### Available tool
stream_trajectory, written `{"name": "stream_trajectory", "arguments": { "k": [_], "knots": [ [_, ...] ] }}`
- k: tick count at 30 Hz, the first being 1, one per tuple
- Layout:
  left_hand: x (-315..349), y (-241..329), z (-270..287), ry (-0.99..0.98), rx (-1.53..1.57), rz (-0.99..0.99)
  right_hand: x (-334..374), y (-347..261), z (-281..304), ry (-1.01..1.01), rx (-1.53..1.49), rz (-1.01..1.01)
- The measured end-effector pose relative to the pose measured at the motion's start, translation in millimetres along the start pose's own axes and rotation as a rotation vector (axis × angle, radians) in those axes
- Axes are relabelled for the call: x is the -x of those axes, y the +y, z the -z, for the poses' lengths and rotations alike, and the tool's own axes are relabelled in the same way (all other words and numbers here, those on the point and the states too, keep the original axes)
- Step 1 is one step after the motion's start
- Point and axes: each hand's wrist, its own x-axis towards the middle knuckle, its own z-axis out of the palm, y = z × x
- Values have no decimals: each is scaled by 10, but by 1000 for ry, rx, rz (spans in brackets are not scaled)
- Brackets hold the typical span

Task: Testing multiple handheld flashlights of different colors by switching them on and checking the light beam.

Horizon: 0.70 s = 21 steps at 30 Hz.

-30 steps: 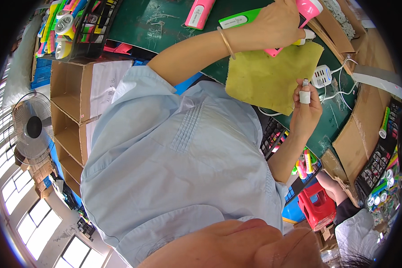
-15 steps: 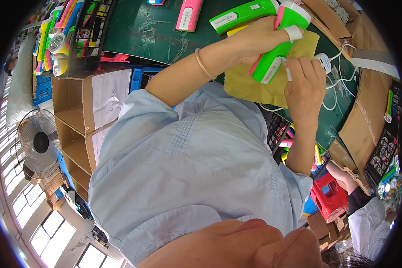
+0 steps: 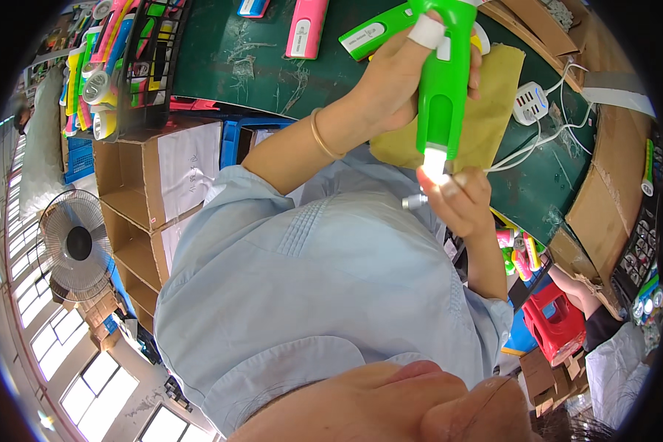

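My left hand (image 3: 398, 77), its thumb wrapped in white tape, grips a bright green flashlight (image 3: 440, 96) held up over the table. A white part at the flashlight's lower end (image 3: 435, 163) glows brightly. Right beside that lit end, the fingers of my right hand (image 3: 460, 202) are curled around a white cable (image 3: 504, 163). A metal-tipped plug (image 3: 414, 201) sticks out to the left of these fingers. Beneath the flashlight lies a yellow cloth (image 3: 493, 96) on the green table. Another green flashlight (image 3: 372, 33) lies behind my left hand, partly hidden.
A pink flashlight (image 3: 307, 33) and a blue one (image 3: 253, 7) lie at the far side. At right sits a white multi-port charger (image 3: 530, 103) with cables. A black crate of flashlights (image 3: 144, 74) stands left, above cardboard compartments (image 3: 129, 177). A red plastic stool (image 3: 554, 324) and another person's arm are lower right.
The green flashlight has been turned upright and brought nearer my chest, and its lower end now glows. My right hand has moved down and left, with the metal-tipped plug now showing.
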Motion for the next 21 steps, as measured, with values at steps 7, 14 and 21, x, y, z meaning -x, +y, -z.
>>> {"name": "stream_trajectory", "arguments": {
  "k": [7, 14, 21],
  "knots": [
    [427, -210, 141, -277, -681, -366, -89, -94, -125, 79, -279, -733],
    [415, -210, 171, -515, -904, -566, 58, 76, -304, 59, -609, -924],
    [562, -186, 220, -384, -1090, -146, 167, 23, -144, 110, -493, -869]
  ]
}}
